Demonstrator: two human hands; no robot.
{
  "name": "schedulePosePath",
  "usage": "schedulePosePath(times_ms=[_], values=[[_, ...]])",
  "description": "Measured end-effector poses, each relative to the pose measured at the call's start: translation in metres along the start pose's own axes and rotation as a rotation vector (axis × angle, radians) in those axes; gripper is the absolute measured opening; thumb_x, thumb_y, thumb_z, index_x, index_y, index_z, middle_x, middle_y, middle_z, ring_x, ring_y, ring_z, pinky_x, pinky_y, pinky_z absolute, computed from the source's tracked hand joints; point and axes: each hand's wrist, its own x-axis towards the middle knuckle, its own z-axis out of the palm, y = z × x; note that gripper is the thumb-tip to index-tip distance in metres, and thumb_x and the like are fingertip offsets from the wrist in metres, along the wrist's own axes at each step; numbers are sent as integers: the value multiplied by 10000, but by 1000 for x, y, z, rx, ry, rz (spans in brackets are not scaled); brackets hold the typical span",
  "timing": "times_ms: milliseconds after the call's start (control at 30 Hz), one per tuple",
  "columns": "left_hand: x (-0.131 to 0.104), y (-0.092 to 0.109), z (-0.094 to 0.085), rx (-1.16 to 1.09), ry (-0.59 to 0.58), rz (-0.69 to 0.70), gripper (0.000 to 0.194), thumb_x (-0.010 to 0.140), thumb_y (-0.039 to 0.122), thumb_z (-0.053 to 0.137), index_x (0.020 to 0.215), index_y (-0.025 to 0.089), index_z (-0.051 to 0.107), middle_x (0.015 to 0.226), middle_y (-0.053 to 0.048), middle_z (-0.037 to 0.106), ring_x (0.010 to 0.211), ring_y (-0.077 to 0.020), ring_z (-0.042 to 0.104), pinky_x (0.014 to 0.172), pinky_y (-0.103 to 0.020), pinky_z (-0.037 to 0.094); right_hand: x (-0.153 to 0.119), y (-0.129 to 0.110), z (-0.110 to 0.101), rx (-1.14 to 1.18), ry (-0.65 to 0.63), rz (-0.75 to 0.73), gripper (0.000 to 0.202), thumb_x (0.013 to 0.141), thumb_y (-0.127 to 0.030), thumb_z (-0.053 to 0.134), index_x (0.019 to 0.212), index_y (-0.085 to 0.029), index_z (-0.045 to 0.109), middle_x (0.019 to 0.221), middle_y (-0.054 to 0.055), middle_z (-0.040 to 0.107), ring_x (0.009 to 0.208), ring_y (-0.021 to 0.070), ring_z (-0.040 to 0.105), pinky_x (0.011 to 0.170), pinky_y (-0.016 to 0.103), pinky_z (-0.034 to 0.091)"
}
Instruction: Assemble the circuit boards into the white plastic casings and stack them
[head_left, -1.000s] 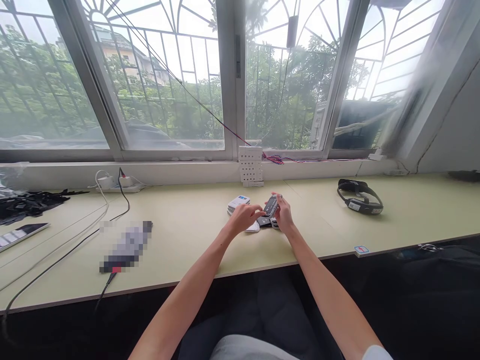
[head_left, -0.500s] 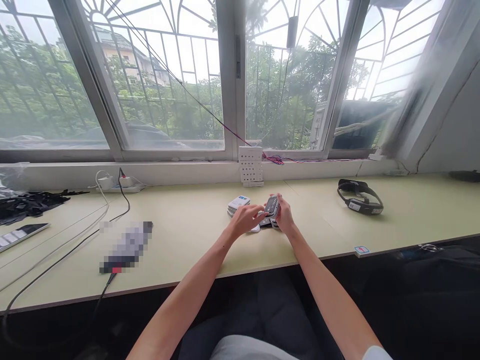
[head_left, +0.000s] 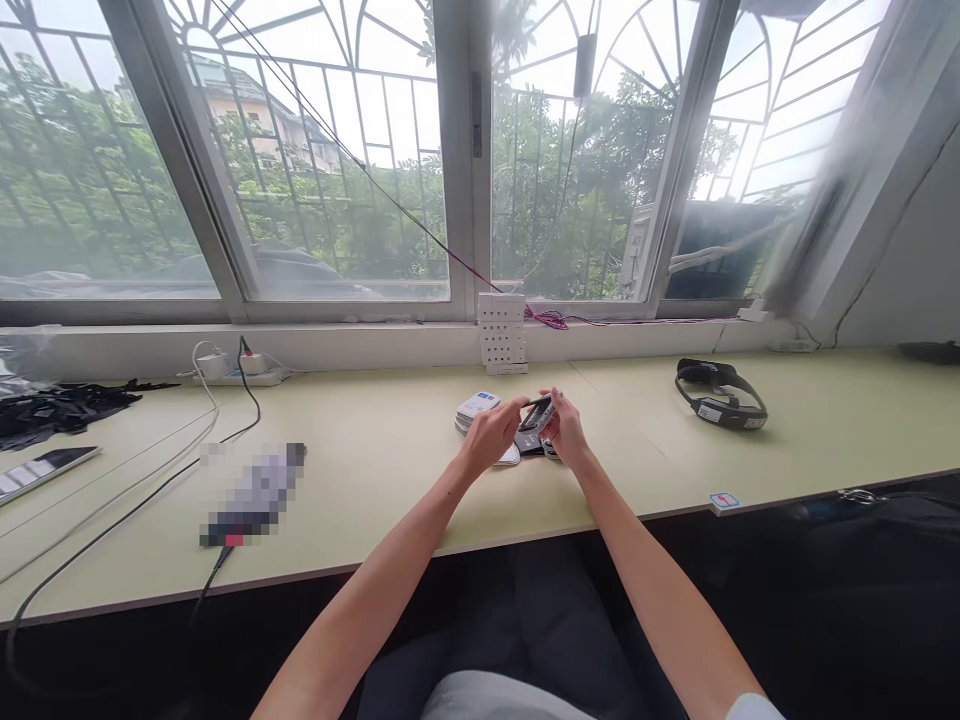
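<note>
My right hand (head_left: 566, 430) is wrapped round a small device (head_left: 538, 415) with a dark inner face and a light rim, tilted above the table. My left hand (head_left: 491, 435) has its fingers closed in a pinch on a thin dark piece (head_left: 534, 402) at the device's upper left edge. Behind my left hand lies a stack of white cards or flat cases (head_left: 477, 406) with a blue mark on top. Under my hands are a dark flat item (head_left: 530, 444) and a white rounded piece (head_left: 511, 456), partly hidden.
A black headband device (head_left: 721, 395) lies to the right. White boxes (head_left: 503, 335) stand against the sill. On the left are a blurred cabled object (head_left: 255, 495), a phone (head_left: 45, 470), black straps (head_left: 60, 410) and a power strip (head_left: 255, 376). A small tag (head_left: 724, 499) sits at the front edge.
The device has tilted in my right hand, so its dark face shows less. My left fingers have moved slightly up, and a thin dark piece now stands away from the device.
</note>
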Motion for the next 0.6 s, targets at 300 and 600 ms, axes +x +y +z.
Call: schedulePosePath(times_ms=[300,600], values=[[3,2,-2,-16,7,-192,248,949,367,556,1069,216,711,739,-15,726,568,-116,605,606,-229,451,-6,-3,1,-131,-7,-20,538,764,-620,694,1105,-214,610,720,-4,664,429,80,448,393,219,327],[3,2,5,138,-37,-229,317,962,390,516,753,210,674,597,-9,630,520,-127,504,539,-246,308,-5,0,0,-255,58,-154,531,781,-610,669,1130,-212,625,695,-23,628,415,76,405,375,231,299]])
